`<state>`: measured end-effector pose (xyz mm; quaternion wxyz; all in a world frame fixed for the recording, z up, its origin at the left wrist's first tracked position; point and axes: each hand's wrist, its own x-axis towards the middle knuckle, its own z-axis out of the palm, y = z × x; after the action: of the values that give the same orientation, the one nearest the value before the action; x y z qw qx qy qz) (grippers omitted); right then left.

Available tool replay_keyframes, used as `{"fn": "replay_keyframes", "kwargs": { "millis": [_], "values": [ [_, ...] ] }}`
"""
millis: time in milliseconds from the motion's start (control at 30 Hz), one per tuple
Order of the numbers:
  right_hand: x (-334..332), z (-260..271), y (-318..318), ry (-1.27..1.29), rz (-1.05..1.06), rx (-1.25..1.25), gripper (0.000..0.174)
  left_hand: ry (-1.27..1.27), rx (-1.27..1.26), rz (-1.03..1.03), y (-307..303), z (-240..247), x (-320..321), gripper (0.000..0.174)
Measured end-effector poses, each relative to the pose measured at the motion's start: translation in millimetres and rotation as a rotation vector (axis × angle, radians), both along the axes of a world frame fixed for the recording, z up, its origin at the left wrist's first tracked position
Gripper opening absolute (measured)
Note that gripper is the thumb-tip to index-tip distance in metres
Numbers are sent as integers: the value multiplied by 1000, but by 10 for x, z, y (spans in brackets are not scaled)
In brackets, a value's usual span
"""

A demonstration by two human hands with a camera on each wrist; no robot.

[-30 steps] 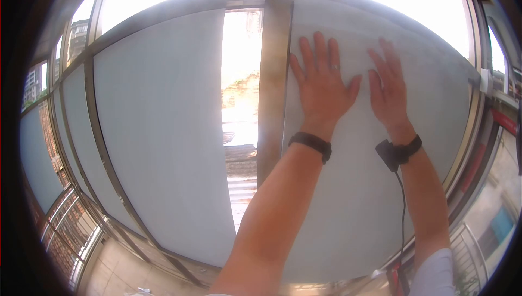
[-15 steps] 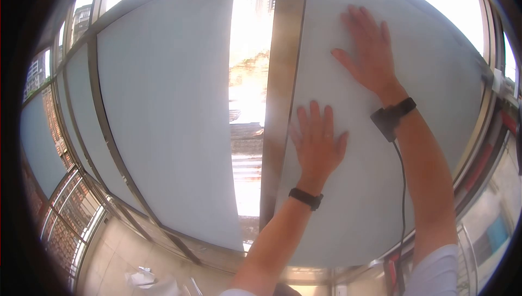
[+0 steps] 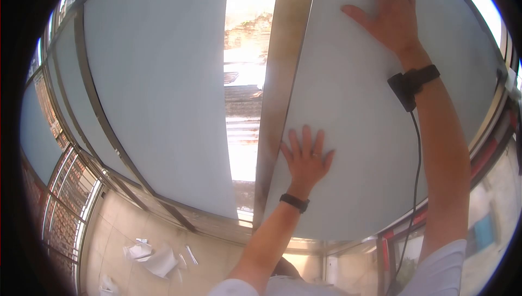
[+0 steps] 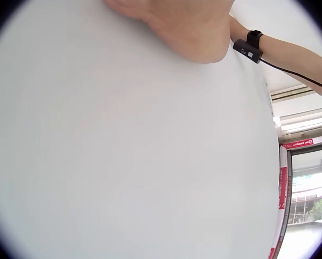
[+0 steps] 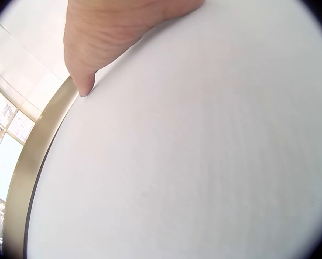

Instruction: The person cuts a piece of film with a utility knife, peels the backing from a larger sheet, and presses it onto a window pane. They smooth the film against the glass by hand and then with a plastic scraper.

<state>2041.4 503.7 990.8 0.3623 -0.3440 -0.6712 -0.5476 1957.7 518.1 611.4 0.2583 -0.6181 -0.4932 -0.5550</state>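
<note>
A pale, frosted window pane (image 3: 359,133) fills the right part of the head view. My left hand (image 3: 306,161) lies flat on its lower left, fingers spread and pointing up, beside the metal upright (image 3: 283,51). Higher and to the right, my right hand (image 3: 394,16) presses the same pane with its thumb held out sideways; its fingertips reach the top edge of the head view. In the left wrist view only the heel of the left hand (image 4: 188,27) shows against the white surface. The right hand (image 5: 118,32) touches the surface in its own wrist view, thumb down near the frame.
Another frosted pane (image 3: 157,89) stands left of the upright, with a bright gap (image 3: 244,78) between. Crumpled white sheets (image 3: 160,260) lie on the tiled floor (image 3: 109,230) at lower left. A black cable (image 3: 416,171) hangs from the right wrist camera (image 3: 405,89).
Both hands were side by side high on the pane. The left hand has slid down the pane; the right hand has moved up and right. The head view has tilted down, showing more floor.
</note>
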Motion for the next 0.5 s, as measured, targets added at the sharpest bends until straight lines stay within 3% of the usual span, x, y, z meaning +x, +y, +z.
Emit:
{"fn": "replay_keyframes", "kwargs": {
  "millis": [500],
  "values": [
    [155,349,-145,-67,-50,149,85,23,-191,-26,-452,-1074,89,81]
  ]
}}
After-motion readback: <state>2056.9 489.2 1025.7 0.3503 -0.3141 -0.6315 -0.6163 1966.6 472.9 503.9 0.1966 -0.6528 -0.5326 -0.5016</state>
